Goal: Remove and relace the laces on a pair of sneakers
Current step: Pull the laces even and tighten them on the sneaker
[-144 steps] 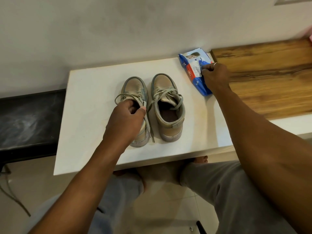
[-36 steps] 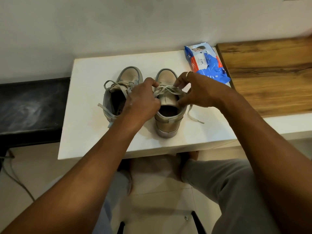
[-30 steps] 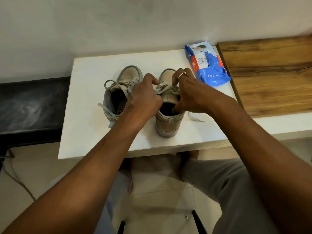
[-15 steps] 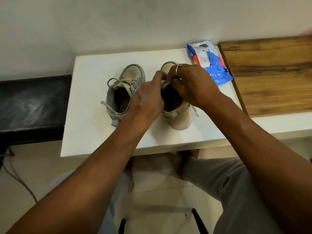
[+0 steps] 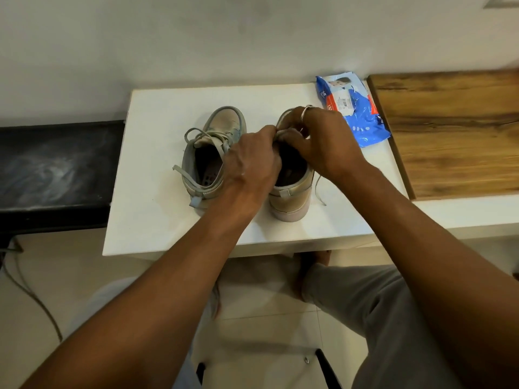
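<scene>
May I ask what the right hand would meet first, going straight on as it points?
Probably the left hand, fingertips nearly touching the right hand over the right sneaker; depth is unclear.

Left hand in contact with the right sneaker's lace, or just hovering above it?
Touching. The head view shows the left hand with its fingertips pinching the lace above the opening of the right sneaker.
</scene>
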Tool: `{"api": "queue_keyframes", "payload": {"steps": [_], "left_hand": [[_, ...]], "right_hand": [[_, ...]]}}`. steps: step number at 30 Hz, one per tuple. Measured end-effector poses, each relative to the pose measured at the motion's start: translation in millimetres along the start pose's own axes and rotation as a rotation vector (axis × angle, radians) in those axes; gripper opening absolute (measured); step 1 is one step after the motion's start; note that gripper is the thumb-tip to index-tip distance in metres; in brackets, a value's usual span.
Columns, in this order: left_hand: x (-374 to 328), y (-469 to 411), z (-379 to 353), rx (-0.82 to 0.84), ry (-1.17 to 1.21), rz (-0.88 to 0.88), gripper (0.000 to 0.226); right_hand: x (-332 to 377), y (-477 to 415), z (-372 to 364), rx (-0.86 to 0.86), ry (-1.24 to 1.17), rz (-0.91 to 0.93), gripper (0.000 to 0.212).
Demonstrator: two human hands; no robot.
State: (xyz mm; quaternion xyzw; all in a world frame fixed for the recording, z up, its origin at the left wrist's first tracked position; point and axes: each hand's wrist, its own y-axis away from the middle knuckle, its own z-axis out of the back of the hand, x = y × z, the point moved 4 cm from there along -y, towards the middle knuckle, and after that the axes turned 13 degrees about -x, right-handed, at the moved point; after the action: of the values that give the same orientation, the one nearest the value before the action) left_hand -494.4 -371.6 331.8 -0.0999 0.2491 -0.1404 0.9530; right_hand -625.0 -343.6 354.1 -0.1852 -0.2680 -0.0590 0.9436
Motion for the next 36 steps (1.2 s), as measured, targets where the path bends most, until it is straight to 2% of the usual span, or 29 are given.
{"api": "queue_keyframes", "payload": {"steps": [3, 5, 8, 12, 15, 18, 21, 23, 26, 28, 31, 34, 36], "left_hand": [[-2, 2, 1, -0.015, -0.008, 0.005, 0.025], [-4, 3, 0, -0.020, -0.007, 0.012, 0.027], [-8, 5, -2, -0.037, 0.006, -0.009, 0.030], [-8, 6, -3, -0.039, 0.031, -0.003, 0.033], [-7, 4, -4, -0.038, 0.051, -0.002, 0.035], [-7, 2, -4, -0.017, 0.107, 0.008, 0.044], [-3, -1, -4, 0.016, 0.145, 0.043, 0.048], [1, -2, -4, 0.060, 0.105, 0.059, 0.057], [4, -2, -4, 0.181, -0.008, 0.070, 0.068], [3, -2, -1, 0.223, -0.053, 0.074, 0.070], [0, -6, 3, 0.224, -0.061, 0.044, 0.069], [-6, -5, 4, 0.236, -0.027, 0.009, 0.068], [-11, -4, 6, 0.228, 0.014, -0.016, 0.066]], "right_hand": [[-10, 4, 9, 0.171, -0.050, -0.072, 0.036], [-19, 8, 10, 0.220, -0.015, -0.096, 0.035], [-24, 7, 10, 0.097, 0.012, -0.100, 0.019], [-26, 7, 6, -0.033, 0.021, -0.106, 0.012], [-29, 9, 2, -0.084, 0.001, -0.125, 0.012], [-41, 9, 6, -0.052, -0.041, -0.242, 0.022], [-51, 11, 15, 0.076, -0.166, -0.352, 0.035], [-56, 13, 17, 0.250, -0.186, -0.469, 0.054], [-61, 13, 22, 0.506, 0.044, -0.484, 0.076], [-61, 7, 31, 0.568, 0.170, -0.450, 0.081], [-60, -4, 42, 0.464, 0.168, -0.411, 0.071], [-61, -5, 40, 0.317, 0.015, -0.452, 0.053], [-60, -3, 35, 0.272, -0.083, -0.465, 0.049]]}}
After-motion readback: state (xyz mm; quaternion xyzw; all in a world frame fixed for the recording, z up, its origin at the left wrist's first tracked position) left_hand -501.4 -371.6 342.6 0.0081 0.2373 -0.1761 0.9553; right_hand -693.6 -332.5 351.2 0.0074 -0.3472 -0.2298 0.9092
